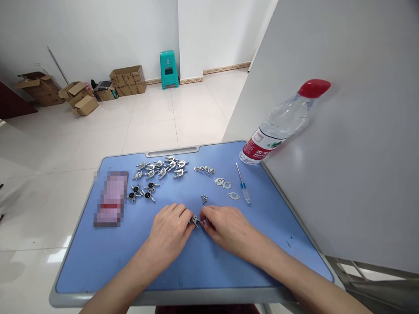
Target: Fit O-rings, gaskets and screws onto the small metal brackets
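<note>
My left hand (172,224) is closed on a small metal valve (194,221) with short pipe stubs, held just above the table's near middle. Beside it, my right hand (225,224) is closed, thumb and fingers pinched around a small, partly clear item whose thin end points at the valve. My fingers hide most of this item. A small pile of screws (204,199) lies just beyond my hands. To the left sit several valve bodies with black round inserts (147,195). Farther back is a group of similar metal valves (163,173).
Small metal levers (207,169), flat oval plates (233,196) and a blue-handled screwdriver (243,187) lie to the right on the blue table (258,261). A water bottle (278,126) stands at the back right corner by a grey panel. A blurred purple object (113,198) lies left.
</note>
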The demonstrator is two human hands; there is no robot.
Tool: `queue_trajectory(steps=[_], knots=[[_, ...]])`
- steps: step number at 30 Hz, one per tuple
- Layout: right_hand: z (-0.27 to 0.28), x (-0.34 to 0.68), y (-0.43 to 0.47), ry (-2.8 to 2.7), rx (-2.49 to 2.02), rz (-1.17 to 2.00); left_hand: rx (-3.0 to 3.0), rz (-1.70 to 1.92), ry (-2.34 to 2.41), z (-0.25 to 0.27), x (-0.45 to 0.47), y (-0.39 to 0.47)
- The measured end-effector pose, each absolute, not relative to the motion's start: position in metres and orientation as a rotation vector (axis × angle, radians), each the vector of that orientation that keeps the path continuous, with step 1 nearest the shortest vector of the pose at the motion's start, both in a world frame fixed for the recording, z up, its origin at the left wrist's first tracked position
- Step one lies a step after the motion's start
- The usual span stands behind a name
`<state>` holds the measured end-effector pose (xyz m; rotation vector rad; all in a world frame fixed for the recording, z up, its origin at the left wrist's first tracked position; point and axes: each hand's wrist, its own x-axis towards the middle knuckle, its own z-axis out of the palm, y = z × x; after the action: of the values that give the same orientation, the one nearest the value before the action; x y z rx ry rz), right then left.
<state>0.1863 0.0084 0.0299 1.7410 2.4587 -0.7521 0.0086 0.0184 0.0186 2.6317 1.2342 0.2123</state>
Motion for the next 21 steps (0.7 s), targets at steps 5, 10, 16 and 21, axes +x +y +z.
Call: queue_trajectory(steps=[5, 10, 16, 21], knots=[[0.0322, 0.1845, 0.0086, 2.438, 1.719, -0.757, 2.598, 0.162, 1.242, 0.0207, 0.0082, 0.0197], [0.0284, 0.1847, 0.0057, 2.472, 1.706, -0.747, 2.601, 0.147, 1.218, 0.0217, 0.0069, 0.0203], [0.0280, 0.1865, 0.0047, 2.476, 1.719, -0.765, 2.598, 0.144, 1.168, 0.0224, 0.0049, 0.0219], [0.0283, 0.1860, 0.0054, 2.460, 1.707, -0.781, 2.551, 0.146, 1.150, 0.0242, 0.0048, 0.0242]])
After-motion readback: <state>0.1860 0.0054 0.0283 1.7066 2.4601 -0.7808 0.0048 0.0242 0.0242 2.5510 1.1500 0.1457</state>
